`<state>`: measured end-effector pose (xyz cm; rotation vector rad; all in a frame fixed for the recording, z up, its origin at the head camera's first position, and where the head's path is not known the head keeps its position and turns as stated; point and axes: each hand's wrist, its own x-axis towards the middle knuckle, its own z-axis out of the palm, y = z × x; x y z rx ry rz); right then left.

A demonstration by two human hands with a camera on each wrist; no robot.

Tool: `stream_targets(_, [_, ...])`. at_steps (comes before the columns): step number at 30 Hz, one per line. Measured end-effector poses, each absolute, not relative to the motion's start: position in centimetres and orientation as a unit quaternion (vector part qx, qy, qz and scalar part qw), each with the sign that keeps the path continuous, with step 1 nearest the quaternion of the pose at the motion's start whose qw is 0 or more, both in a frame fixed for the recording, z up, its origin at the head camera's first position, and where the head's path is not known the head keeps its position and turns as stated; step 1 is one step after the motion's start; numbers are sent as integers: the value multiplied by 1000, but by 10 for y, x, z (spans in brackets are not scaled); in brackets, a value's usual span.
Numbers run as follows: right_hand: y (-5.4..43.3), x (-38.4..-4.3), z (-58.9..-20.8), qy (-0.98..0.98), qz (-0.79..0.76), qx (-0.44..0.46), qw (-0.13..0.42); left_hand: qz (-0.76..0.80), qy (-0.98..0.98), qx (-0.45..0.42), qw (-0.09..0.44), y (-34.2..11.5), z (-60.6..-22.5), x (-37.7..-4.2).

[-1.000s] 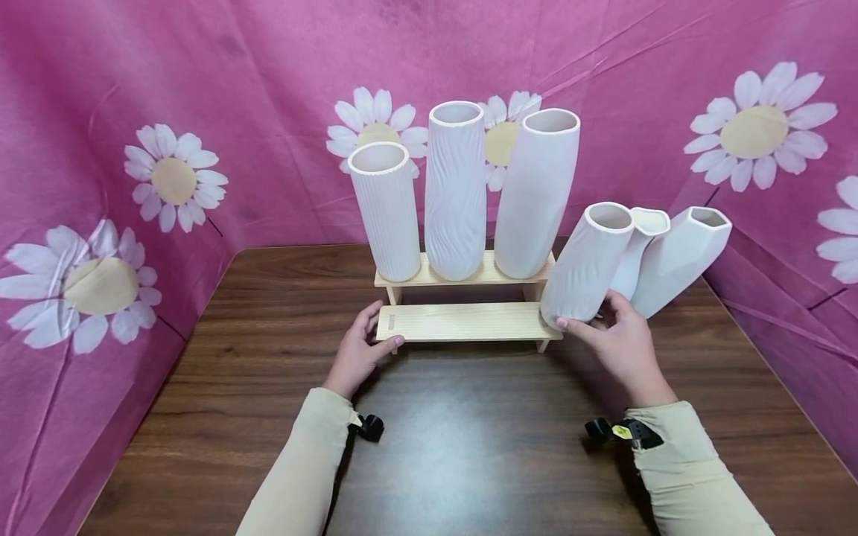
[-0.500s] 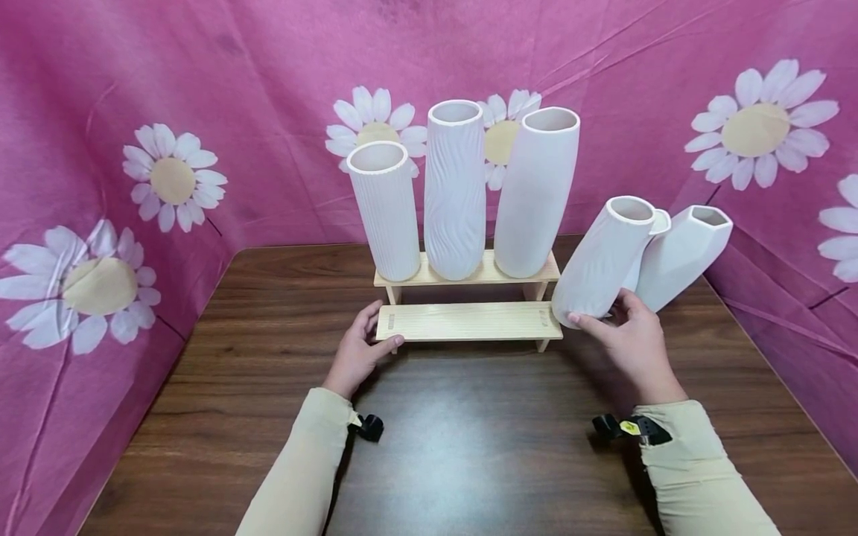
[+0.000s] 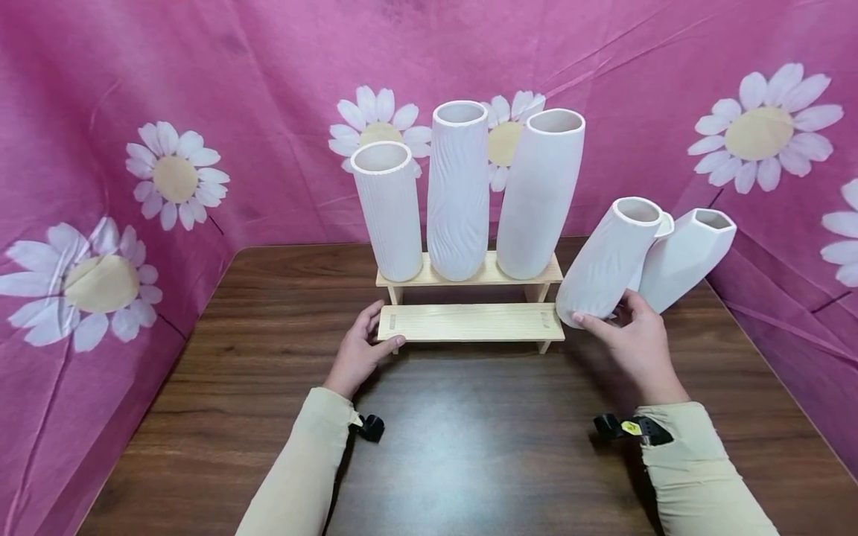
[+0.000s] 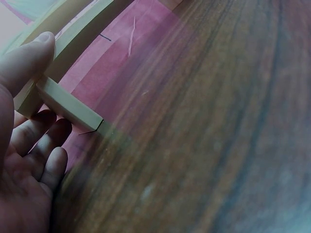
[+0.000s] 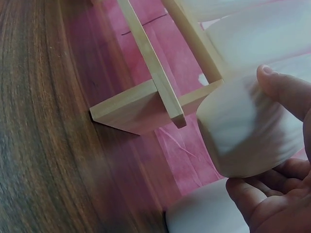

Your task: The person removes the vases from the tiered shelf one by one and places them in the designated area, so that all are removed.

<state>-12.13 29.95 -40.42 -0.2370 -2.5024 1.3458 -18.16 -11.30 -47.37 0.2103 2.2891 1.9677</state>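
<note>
My right hand (image 3: 637, 348) grips a white ribbed vase (image 3: 596, 272) low on its body, just past the right end of a two-step wooden stand (image 3: 472, 323). In the right wrist view this vase (image 5: 248, 126) hangs above the table, thumb on one side and fingers on the other. My left hand (image 3: 357, 351) holds the left end of the stand's lower step, its thumb (image 4: 41, 48) over the edge and fingers beneath. On the upper step stand a fluted vase (image 3: 389, 216), a wavy vase (image 3: 459, 201) and a smooth tall vase (image 3: 539, 201).
Behind the held vase stand a faceted white vase (image 3: 684, 257) and another white vase (image 3: 666, 225), mostly hidden. The dark wooden table (image 3: 436, 447) stretches in front of the stand. A pink cloth (image 3: 281, 112) with daisies hangs around the back and sides.
My right hand has moved the ribbed vase to the right, off the right end of the lower step. My left hand stays on the stand.
</note>
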Motion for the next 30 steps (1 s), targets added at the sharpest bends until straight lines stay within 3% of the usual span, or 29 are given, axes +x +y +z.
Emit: stream_targets(30, [303,-124,-407,-860,472,-107,161,652,752,80,46,-114,-474,-181])
